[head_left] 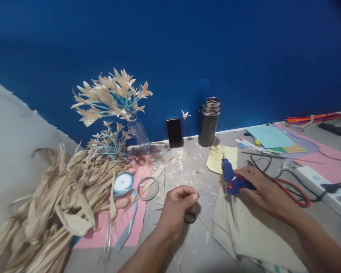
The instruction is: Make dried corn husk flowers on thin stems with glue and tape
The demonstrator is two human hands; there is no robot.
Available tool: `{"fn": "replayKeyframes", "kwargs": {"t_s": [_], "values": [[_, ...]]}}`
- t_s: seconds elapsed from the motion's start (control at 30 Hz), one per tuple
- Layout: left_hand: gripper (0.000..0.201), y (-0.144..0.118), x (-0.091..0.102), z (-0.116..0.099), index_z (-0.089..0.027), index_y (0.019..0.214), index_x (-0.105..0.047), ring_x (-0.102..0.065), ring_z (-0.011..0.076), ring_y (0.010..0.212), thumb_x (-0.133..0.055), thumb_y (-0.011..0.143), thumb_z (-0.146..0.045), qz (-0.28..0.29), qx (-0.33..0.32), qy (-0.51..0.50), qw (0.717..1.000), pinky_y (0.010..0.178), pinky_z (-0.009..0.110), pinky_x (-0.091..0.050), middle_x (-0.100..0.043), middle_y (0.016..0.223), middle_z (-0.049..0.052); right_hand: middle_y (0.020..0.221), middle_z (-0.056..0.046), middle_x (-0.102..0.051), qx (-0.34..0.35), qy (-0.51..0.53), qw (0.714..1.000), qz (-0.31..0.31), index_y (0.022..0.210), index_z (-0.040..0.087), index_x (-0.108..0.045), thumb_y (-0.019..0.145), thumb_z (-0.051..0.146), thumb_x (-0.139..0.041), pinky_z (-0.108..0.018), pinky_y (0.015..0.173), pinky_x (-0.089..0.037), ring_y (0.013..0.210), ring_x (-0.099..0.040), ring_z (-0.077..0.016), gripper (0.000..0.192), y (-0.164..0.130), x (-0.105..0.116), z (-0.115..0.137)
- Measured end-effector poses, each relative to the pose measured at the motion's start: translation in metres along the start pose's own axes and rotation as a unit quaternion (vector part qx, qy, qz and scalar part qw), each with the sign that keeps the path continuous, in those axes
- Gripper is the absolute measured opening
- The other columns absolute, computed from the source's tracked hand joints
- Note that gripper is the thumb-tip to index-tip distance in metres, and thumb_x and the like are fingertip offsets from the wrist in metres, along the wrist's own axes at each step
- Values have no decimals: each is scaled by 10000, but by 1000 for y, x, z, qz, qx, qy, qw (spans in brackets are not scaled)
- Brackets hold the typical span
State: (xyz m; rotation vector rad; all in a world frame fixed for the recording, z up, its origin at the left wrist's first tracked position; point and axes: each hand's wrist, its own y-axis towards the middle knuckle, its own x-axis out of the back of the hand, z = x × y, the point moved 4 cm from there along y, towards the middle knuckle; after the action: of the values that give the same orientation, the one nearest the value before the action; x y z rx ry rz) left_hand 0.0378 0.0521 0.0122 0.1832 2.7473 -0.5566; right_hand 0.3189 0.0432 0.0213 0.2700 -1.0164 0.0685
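At the far left of the grey table (187,250) lies a heap of dry, papery husks (45,204), long, curled and pale straw in colour, and behind it stands a clear vase (138,131) of pointed cream flowers (110,94) on thin blue stems. Next to the husks, on a pink sheet (125,223), sit a roll of shiny light blue ribbon (123,182) and a thin clear tape ring (147,188). Past these the left hand (176,210) is curled into a loose fist, thumb pressed to forefinger in a pinch on something small that cannot be made out, with a small dark ring (190,217) and a thin wooden stick (203,222) just under its knuckles. Against the blue wall lean a dark phone (174,132) and a cylindrical metal flask (209,122). Further right, the right hand (261,189) lies flat and stretched out, its fingers laid around the handle of a blue plastic glue gun (230,176), which rests on the edge of a beige cloth (244,227) near a yellow paper (221,157). Red and black cords (295,191) loop beyond it toward a white power strip (315,178).
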Motion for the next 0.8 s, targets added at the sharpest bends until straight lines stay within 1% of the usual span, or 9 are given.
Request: {"fn": "replayKeyframes", "kwargs": {"t_s": [0.07,0.13,0.23,0.33,0.4,0.47,0.57,0.67,0.8], "values": [[258,2,-1,2,-143,702,-756,-485,86,513,-916,600,-317,12,3,-3,1000,544,235,-342,-645,641,24,1295,-126,-625,-9,-16,1000,12,1277,281,-658,940,375,-557,-423,912,-568,1134,-666,-317,364,-5,2,-13],[265,5,-4,4,-140,695,-753,-482,84,506,-923,587,-312,18,1,1,1000,535,231,-332,-629,612,19,1336,-125,-600,-10,-28,999,21,1254,277,-671,933,359,-573,-430,954,-555,1167,-654,-316,345,-7,-1,-21],[269,7,-9,8,-137,697,-751,-493,90,505,-925,575,-302,26,9,12,1000,528,230,-344,-624,587,18,1283,-121,-629,-15,-40,999,24,1206,254,-695,904,262,-562,-437,976,-538,1146,-652,-306,331,-3,-11,-24],[283,5,-9,16,-130,721,-742,-508,89,498,-915,582,-307,31,47,19,998,516,225,-352,-650,615,31,1216,-121,-665,-14,-38,999,32,1166,233,-716,874,208,-549,-440,983,-523,1126,-646,-300,337,6,-21,-24],[289,2,-6,20,-129,734,-731,-508,86,490,-903,590,-313,29,65,16,997,508,223,-353,-654,619,31,1194,-123,-678,-7,-40,998,38,1156,225,-719,861,216,-557,-459,994,-511,1128,-636,-310,337,10,-23,-27],[289,-2,-2,23,-132,732,-721,-510,87,488,-897,587,-311,24,66,8,998,508,225,-358,-655,615,29,1183,-129,-687,0,-46,998,44,1162,218,-714,847,244,-569,-480,990,-507,1127,-630,-329,347,11,-24,-32],[270,-10,6,25,-136,707,-714,-520,96,506,-892,586,-299,24,70,4,997,518,232,-367,-666,619,41,1135,-144,-706,13,-48,997,55,1132,216,-714,852,307,-565,-501,952,-516,1086,-641,-361,330,12,-26,-42],[262,-18,16,28,-140,691,-715,-534,101,534,-895,586,-298,26,85,2,996,540,238,-386,-681,647,53,1095,-153,-726,19,-43,998,51,1101,232,-716,823,338,-583,-530,917,-523,1041,-656,-398,326,13,-30,-51],[308,-25,27,33,-146,698,-714,-528,99,515,-912,573,-348,32,105,-1,994,534,245,-387,-673,641,41,1153,-172,-724,12,-48,997,55,1136,265,-693,845,396,-562,-558,932,-530,1077,-663,-427,345,11,-29,-56]]}}
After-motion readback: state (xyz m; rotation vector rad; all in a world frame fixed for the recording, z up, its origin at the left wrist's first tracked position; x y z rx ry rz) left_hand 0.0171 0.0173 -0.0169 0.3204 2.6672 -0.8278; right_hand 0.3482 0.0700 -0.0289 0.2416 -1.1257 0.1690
